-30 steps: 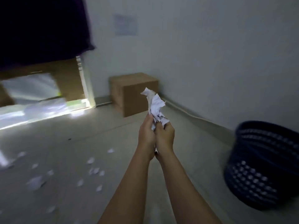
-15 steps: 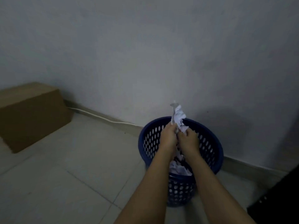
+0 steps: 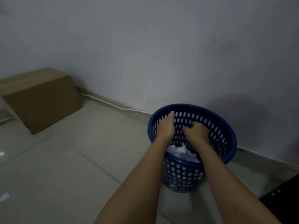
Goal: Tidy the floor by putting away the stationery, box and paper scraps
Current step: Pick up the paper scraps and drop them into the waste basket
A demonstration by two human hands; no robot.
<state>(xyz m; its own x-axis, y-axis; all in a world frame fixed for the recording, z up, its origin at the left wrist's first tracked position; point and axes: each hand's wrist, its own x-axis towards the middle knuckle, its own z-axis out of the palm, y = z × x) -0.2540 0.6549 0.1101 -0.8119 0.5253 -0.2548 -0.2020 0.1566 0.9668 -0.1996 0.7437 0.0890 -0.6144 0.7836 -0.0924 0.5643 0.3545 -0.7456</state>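
Wall: plain grey, fills the upper half; no writing on it.
Floor: pale tiles with thin grout lines, dim light.
Box: one brown carton, closed, on the floor against the wall at the left; no label can be read.
Cable: one white line running along the foot of the wall between the box and the bin.
Bin: one blue plastic basket with oval holes, upright on the floor beside the wall; no brand visible.
Dark thing: black, at the lower right edge, too cut off to identify.
Left hand: over the bin mouth, fingers loosely spread and pointing down into it, holding nothing.
Right hand: just beside the left, apart from it, over the bin, fingers curled in but nothing seen in them.
Paper: white crumpled scraps lying inside the bin, below both hands, not touching them.
Scrap: one white piece on the floor at the far left edge, well apart from the bin.
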